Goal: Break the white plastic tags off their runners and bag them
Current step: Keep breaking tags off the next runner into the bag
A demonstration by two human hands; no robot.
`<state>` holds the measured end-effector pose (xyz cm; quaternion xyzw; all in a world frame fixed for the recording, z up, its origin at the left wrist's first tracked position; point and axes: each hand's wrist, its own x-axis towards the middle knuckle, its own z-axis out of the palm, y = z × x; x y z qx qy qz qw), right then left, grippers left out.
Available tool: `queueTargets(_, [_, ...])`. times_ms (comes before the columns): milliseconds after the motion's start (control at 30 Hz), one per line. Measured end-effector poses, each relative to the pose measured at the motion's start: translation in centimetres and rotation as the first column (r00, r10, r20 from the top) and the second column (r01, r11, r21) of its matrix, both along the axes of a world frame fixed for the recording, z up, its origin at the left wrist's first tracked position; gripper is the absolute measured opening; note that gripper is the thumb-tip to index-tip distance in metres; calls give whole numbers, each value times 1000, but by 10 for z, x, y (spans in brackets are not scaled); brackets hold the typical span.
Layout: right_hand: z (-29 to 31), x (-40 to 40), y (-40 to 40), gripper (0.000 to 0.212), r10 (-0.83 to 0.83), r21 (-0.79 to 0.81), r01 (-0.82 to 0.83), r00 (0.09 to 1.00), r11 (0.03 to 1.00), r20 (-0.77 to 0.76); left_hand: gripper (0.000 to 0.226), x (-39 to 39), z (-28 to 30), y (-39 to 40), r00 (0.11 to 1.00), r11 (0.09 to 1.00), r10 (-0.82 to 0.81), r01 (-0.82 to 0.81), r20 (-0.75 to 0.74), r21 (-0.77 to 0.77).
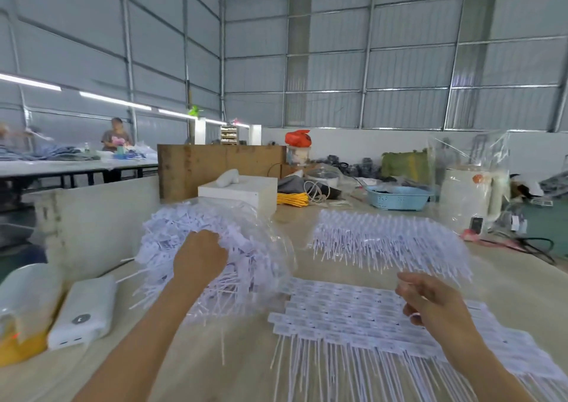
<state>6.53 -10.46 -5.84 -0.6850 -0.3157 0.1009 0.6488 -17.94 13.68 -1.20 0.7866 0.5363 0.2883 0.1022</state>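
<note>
— Hands first; what do you see?

— Left hand (199,255) at about ten o'clock from frame centre, fingers curled down into the heap of loose white tags (196,248) inside the clear plastic bag (264,232); I cannot tell whether it grips any; right hand (430,303) at four o'clock, hovering above the sheet of tags on runners (353,315), fingers loosely curled, nothing clearly held between them.

— And the rest of the tags?

— I see the sheet lying flat on the table (507,278), tails pointing toward six o'clock; a second pile of tags (390,238) sits at two o'clock, apart from the sheet; the bag bulges just beside the sheet's left edge.

— Anything else near?

— White power bank (83,312) at eight o'clock; blue basket (398,198) at one o'clock; white box (239,194) behind the bag at twelve.
</note>
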Motion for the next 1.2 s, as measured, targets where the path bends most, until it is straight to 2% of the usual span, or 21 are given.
queueTargets(167, [-1,-3,5,15,-13,-83,24,992,996,129,28,-7,-3,38,960,990,138,-131,-243,43])
queueTargets(267, [-7,2,4,16,-9,-261,108,936,959,353,27,5,10,38,890,977,210,-174,-405,126])
queueTargets(300, [-10,7,3,18,15,-362,167,893,917,449,28,11,13,31,884,965,247,-190,-397,178])
queueTargets(367, [-14,15,-1,27,89,-528,281,817,801,570,34,29,13,11,944,920,220,-117,-244,374])
queueTargets(400, [-15,18,-3,33,107,-575,309,810,758,577,36,42,9,-1,985,879,85,-2,-151,477])
queueTargets(433, [-15,21,-6,40,120,-613,304,826,729,551,36,54,5,-18,986,842,-130,167,-107,512])
queueTargets(467, [-15,23,-9,49,140,-648,264,853,714,503,32,64,1,-35,919,804,-384,382,-92,456])
queueTargets(500, [-15,26,-12,60,181,-688,192,884,700,430,26,73,-4,-54,793,746,-601,602,-100,286])
queueTargets(533, [-14,28,-15,70,226,-725,109,909,681,349,23,82,-10,-70,659,662,-741,749,-131,27])
queueTargets(567, [-14,31,-19,77,261,-751,47,922,659,287,29,91,-17,-82,559,586,-810,784,-179,-203])
queueTargets(600, [-14,35,-23,81,280,-766,26,923,643,266,38,98,-26,-88,498,554,-832,755,-244,-349])
queueTargets(633, [-15,39,-26,82,274,-772,43,921,634,276,46,103,-35,-89,477,563,-826,724,-301,-399])
queueTargets(700, [-16,47,-31,83,222,-763,121,917,635,330,49,109,-47,-87,519,610,-791,707,-323,-358])
queueTargets(800, [-15,49,-31,82,189,-768,190,907,612,375,46,107,-54,-81,571,635,-772,712,-279,-302])
queueTargets(1000, [-14,45,-32,78,151,-744,197,916,638,372,39,98,-53,-82,590,636,-772,726,-238,-262])
queueTargets(1100, [-14,40,-30,66,157,-693,201,895,692,417,34,97,-53,-83,594,635,-771,739,-230,-223])
queueTargets(1200, [-9,23,-18,48,193,-554,102,873,826,449,33,98,-53,-88,647,670,-738,737,-191,-90])
